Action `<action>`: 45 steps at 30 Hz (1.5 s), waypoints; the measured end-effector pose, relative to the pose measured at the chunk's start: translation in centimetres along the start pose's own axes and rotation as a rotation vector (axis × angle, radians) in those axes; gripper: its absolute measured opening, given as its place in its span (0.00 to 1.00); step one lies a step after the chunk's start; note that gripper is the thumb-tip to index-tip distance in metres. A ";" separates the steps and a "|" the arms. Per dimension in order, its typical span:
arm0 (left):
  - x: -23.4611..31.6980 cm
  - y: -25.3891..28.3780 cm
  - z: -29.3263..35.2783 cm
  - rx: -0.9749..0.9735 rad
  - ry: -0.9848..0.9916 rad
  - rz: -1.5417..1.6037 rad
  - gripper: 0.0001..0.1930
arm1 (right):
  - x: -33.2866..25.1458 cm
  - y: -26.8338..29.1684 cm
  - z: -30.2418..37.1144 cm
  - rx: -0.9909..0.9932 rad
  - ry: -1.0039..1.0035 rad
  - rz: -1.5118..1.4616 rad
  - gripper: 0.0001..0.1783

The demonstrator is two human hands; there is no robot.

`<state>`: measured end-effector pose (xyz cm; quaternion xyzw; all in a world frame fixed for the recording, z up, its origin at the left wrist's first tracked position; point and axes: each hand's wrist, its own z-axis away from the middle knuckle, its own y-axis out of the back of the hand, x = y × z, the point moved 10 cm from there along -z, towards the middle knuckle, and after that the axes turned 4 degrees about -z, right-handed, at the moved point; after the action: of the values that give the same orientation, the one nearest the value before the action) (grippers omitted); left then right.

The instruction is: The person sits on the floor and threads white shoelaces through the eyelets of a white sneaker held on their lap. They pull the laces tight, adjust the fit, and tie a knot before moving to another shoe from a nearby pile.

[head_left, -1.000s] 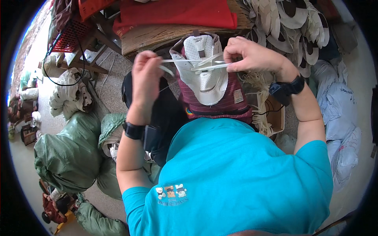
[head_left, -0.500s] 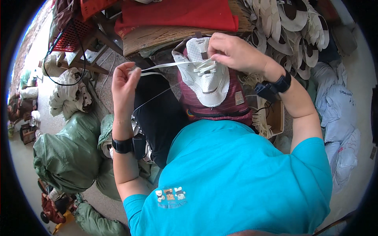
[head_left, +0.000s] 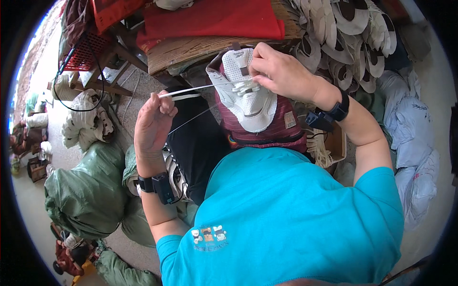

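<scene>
A white shoe upper (head_left: 260, 117) without a sole rests on a maroon striped cloth (head_left: 281, 131) over my lap, its toe toward me. A flat white shoelace (head_left: 195, 89) is threaded across its eyelets. Left of the upper, my left hand (head_left: 155, 121) pinches the lace and holds it stretched almost straight. The lace runs to the fingertips of my right hand (head_left: 281, 71), which are closed on it at the right-hand eyelets; the exact grip is partly hidden. A thin strand (head_left: 195, 118) slants below the lace, over my dark trouser leg.
A wooden bench (head_left: 191, 57) with a red cloth (head_left: 214, 21) stands ahead. Many pale shoe uppers (head_left: 353, 43) are heaped at the far right. A box with white laces (head_left: 338, 143) is beside my right side. Green sacks (head_left: 88, 190) lie left, white sacks (head_left: 412, 133) right.
My left hand has lowered slightly and turned its palm more upward. The lace, flat and slanting little before, now slopes down toward my left hand. My right hand has stayed by the eyelets.
</scene>
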<state>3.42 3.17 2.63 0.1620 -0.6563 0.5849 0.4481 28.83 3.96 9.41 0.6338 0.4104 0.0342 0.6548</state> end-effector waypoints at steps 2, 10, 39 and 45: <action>1.0 0.5 0.5 0.106 -0.054 0.065 0.16 | 0.0 -0.2 0.0 -0.031 -0.014 -0.010 0.08; 2.5 17.5 6.1 0.378 -0.158 0.609 0.09 | 5.0 2.1 2.8 0.057 0.032 0.000 0.07; -2.9 -2.8 -2.5 0.343 -0.315 -0.685 0.13 | 9.9 3.3 7.0 0.526 -0.501 -0.956 0.18; -6.6 -4.2 -2.9 0.306 -0.185 -0.648 0.12 | 7.1 -2.4 5.3 0.243 -0.405 -0.780 0.07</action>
<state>11.28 2.60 -0.16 0.4786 -0.5138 0.4870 0.5195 35.45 3.22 3.10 0.4981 0.4833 -0.3879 0.6065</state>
